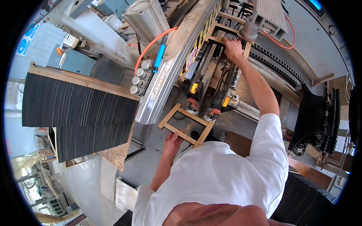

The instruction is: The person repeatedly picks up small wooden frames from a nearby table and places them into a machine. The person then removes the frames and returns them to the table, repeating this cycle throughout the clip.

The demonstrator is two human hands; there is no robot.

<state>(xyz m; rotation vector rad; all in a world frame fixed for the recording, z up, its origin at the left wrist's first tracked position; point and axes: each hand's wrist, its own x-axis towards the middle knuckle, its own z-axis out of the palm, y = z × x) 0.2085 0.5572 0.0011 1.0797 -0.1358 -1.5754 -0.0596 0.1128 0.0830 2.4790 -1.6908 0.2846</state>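
My left hand [172,142] is closed around the near bar of a rectangular wooden frame [204,133], held low in front of my body. The frame has four light-brown bars with an open middle. My right hand [233,49] reaches far forward into the machine [217,71], fingers curled down on a second wooden frame [247,49] that lies across its rails. The fingertips are partly hidden there. Just right of that hand stands a metal cylinder [249,31] under a ribbed aluminium beam.
Left of the machine runs a long aluminium beam [154,101] with a blue air gun [160,56] and an orange hose [145,49]. A tall stack of dark strips [79,101] stands farther left. Yellow and red clamps [194,88] sit at the rails' near ends. Sawdust covers parts of the machine.
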